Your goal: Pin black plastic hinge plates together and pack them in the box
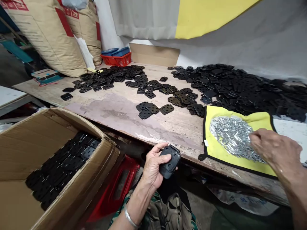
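My left hand [152, 169] is closed round a black plastic plate [169, 163] with a hinge-like top edge and round recesses, held just off the table's front edge. The thumb lies across its face. My right hand [273, 147] is at the right side of a heap of small metal pins [231, 135], its fingers curled together. The fingertips are turned away, so what they hold is hidden. Under the pins lies a yellow cloth [216, 156] with black edging.
Loose black plates [147, 110] lie across the wooden table [112, 105], with a large heap [230, 84] at the right. An open cardboard box [96, 179] at the left holds more plates. A red basket [117, 59] and large sacks [45, 35] stand behind.
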### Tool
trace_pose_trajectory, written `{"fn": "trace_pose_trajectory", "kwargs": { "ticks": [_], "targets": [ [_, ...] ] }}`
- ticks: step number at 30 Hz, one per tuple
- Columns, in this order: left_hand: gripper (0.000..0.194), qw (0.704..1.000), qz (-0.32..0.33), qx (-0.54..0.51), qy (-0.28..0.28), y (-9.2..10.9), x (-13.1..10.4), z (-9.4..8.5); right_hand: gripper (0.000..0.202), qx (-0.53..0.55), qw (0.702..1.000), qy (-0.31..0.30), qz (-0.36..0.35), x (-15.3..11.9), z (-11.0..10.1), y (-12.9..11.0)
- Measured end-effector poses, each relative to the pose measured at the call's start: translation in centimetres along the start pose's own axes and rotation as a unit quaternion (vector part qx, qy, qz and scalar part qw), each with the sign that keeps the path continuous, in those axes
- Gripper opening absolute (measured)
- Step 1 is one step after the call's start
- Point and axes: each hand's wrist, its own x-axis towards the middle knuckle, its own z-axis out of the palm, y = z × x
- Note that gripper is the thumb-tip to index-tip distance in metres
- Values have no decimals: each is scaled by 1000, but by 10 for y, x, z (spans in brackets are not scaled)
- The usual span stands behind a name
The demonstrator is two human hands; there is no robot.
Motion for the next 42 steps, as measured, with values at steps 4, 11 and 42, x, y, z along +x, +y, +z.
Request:
{"fn": "trace_pose_trajectory", "kwargs": {
  "ticks": [4, 11, 42],
  "targets": [
    [58, 1000, -19, -5, 2, 0, -2, 0, 24, 301, 938, -172, 3, -57, -6, -96],
    [56, 999, 20, -30, 22, -22, 33, 12, 27, 442, 880, -163, 60, -64, 61, -136],
    [35, 989, -90, -106, -60, -20, -7, -51, 9, 657, 727, -165, 115, -128, 52, -172]
  ]
}}
